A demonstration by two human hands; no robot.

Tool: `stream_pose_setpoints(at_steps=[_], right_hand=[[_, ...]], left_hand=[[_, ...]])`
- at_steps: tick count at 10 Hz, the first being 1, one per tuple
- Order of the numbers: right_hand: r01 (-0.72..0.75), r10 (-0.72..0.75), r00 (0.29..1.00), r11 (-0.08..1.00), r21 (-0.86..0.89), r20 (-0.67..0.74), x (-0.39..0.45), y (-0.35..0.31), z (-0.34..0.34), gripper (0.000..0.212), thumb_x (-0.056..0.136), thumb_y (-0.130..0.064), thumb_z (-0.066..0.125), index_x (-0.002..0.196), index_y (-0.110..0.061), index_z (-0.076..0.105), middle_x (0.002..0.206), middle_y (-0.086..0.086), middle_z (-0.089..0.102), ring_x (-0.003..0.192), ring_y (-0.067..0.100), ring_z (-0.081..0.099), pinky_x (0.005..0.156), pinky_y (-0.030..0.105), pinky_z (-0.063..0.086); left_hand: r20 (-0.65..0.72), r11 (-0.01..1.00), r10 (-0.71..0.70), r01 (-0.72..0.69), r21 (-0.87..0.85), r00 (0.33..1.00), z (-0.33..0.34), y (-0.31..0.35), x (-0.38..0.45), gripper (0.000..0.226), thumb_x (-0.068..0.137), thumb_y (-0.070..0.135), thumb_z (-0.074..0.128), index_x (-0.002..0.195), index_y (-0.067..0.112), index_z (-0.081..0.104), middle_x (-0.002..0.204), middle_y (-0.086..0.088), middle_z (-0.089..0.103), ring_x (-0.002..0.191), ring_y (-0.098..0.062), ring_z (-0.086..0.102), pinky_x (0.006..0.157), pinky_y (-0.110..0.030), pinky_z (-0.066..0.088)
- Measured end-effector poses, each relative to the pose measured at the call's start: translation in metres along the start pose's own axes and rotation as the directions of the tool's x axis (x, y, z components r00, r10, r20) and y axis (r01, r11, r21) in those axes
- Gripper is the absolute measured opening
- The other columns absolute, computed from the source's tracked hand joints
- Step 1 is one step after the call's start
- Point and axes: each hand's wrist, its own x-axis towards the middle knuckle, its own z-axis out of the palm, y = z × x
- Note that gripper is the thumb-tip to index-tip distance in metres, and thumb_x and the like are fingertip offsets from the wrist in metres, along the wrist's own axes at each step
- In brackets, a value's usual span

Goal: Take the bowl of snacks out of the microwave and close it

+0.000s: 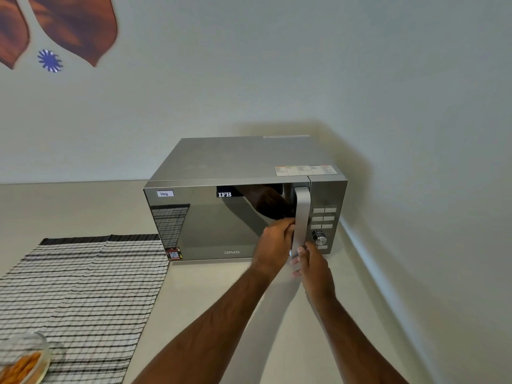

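— Where was the clear glass bowl of orange snacks?

— On the checked cloth, fragile, best cupped underneath. Both hands, left and right, gripped the silver microwave's stiff handle; door seemingly shut.

Microwave door: "Veg" label, "IFB" logo, "25PM2S".

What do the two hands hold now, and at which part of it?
Both hold the microwave's door handle: the left hand at its middle, the right hand at its lower end. The door looks shut.
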Motion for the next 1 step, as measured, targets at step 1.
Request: stream_pose_setpoints(at_steps=[1], right_hand=[[0.014, -0.016, 0.998, 0.999, -0.030, -0.066, -0.0171, 0.0056, 0.0108, 0.039, 0.105, -0.056, 0.036, 0.123, -0.028, 0.056, 0.107, -0.006, 0.079, 0.070, 0.012, 0.078, 0.076, 0.043, 0.068]], left_hand=[[0.010, 0.997, -0.013, 0.012, 0.078, 1.000, -0.0051, -0.0251, -0.0284, 0.035, 0.111, 0.027, 0.049, 0.140, 0.016, 0.064, 0.140, -0.005, 0.069, 0.125, -0.022, 0.066, 0.096, -0.018, 0.043]])
